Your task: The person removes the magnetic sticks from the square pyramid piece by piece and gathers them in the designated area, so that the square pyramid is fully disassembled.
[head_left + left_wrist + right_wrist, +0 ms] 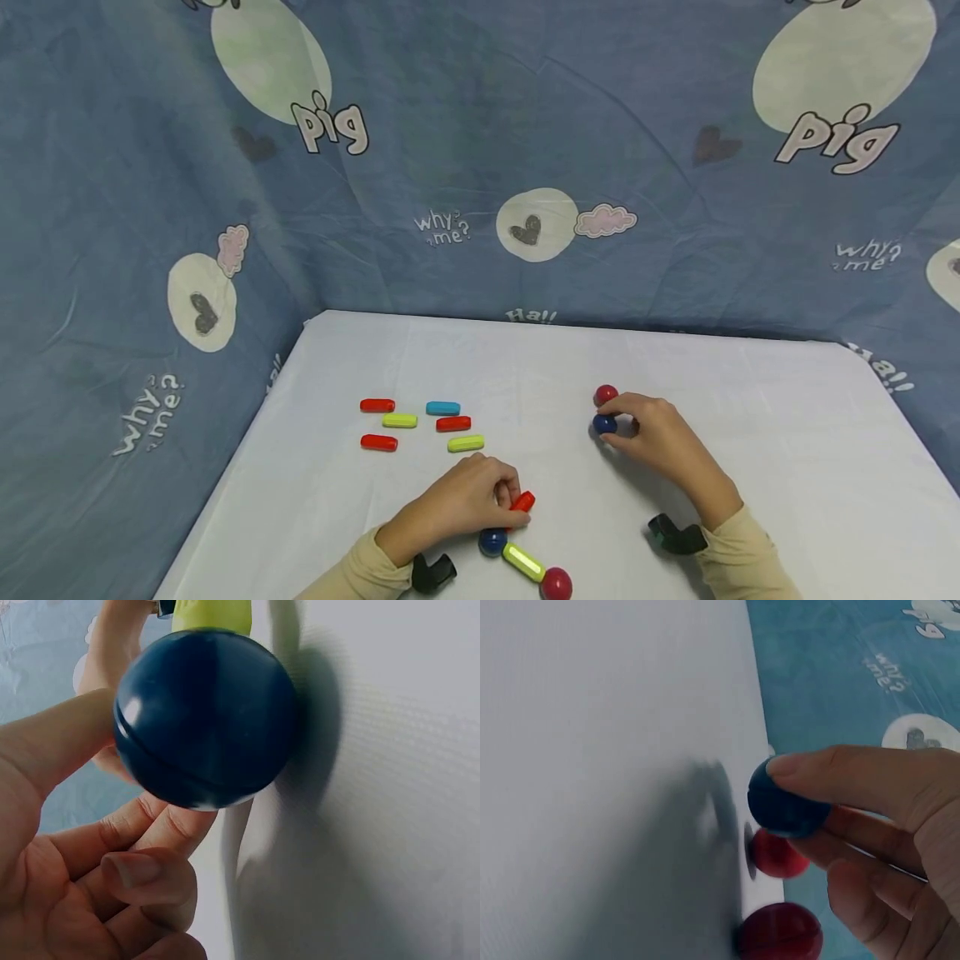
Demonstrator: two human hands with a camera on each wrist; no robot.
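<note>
My right hand pinches a dark blue ball between thumb and fingers, also seen as the blue ball in the right wrist view. Just beyond it lies a red ball. My left hand grips a red rod between thumb and fingers; part of the rod is hidden. Below that hand, another blue ball meets one end of a yellow-green rod, whose other end meets a red ball. In the left wrist view this blue ball covers the fingertips.
Several loose rods lie on the white table at the left: red rods, yellow-green rods and a blue rod. A blue patterned cloth hangs behind and left of the table. Black wrist mounts sit by both sleeves.
</note>
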